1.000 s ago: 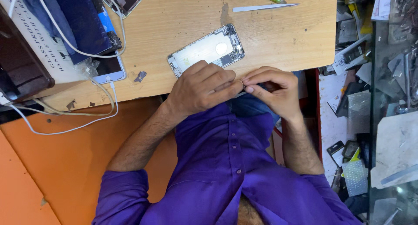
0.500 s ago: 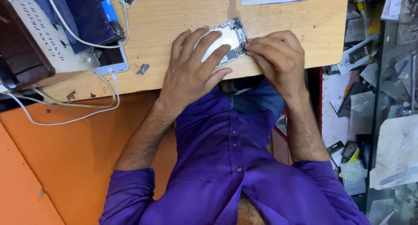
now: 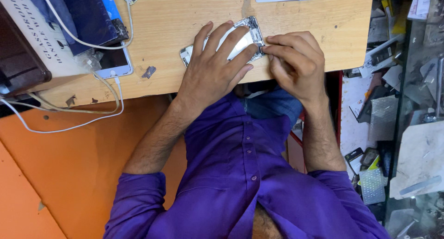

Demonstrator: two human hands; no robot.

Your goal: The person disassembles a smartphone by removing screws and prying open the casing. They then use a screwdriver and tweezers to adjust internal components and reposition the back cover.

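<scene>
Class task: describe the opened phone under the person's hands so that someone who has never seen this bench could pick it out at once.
Start at the light wooden tabletop and go to its near edge, where both hands meet. Under the spread left hand lies the opened silver phone housing. Unlike the white phone with the dark screen at the left, it shows bare metal insides.

Even, bright light fell on the pale wooden worktop (image 3: 185,31) in front of me, with no harsh glare. My left hand (image 3: 215,70) cast only a soft, short shadow on the wood just beneath it. Right of the worktop, the cluttered glass shelves (image 3: 411,82) lay dimmer and slightly soft. My purple shirt (image 3: 240,174) stayed sharp, without motion blur.
</scene>
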